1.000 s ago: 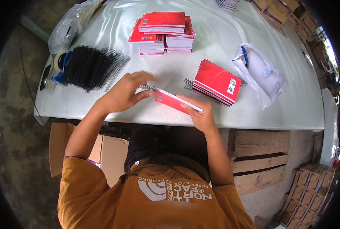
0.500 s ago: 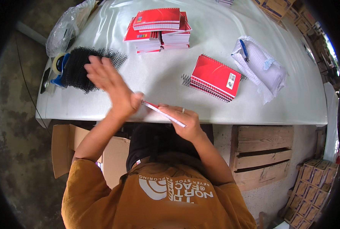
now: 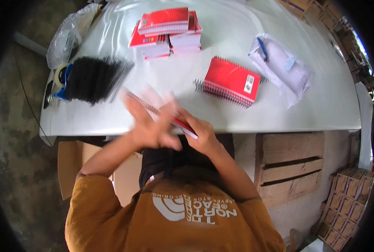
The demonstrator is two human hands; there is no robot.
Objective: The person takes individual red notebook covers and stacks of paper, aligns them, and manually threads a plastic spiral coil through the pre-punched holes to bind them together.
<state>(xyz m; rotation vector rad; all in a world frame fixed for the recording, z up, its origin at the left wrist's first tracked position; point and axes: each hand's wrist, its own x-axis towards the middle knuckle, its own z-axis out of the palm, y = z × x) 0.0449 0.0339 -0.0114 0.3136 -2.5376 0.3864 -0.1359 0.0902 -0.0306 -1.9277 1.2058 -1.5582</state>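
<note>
My right hand (image 3: 202, 135) grips a thin red-covered notebook (image 3: 186, 127) at the table's near edge, its white page edge showing. A dark wire coil (image 3: 143, 102) sticks out from the notebook's far left end. Against the coil lies my left hand (image 3: 146, 128), its fingers spread and smeared by motion; whether it presses on the coil is unclear. Left of it, a heap of black wire coils (image 3: 95, 80) rests on the table. To the right stands a stack of spiral-bound red notebooks (image 3: 231, 77), with coil ends jutting past both sides.
Stacked red notebooks with white page blocks (image 3: 164, 21) sit at the back of the white-covered table (image 3: 275, 119). Blue-handled pliers (image 3: 262, 48) lie on a crumpled cloth (image 3: 285, 67). A blue tape dispenser (image 3: 62, 82) and plastic bag (image 3: 67, 40) are far left; a cardboard box (image 3: 71, 168) sits below.
My left hand has come down and right from in front of the coil heap to the notebook. A coil now shows projecting from the notebook. The right hand keeps its grip.
</note>
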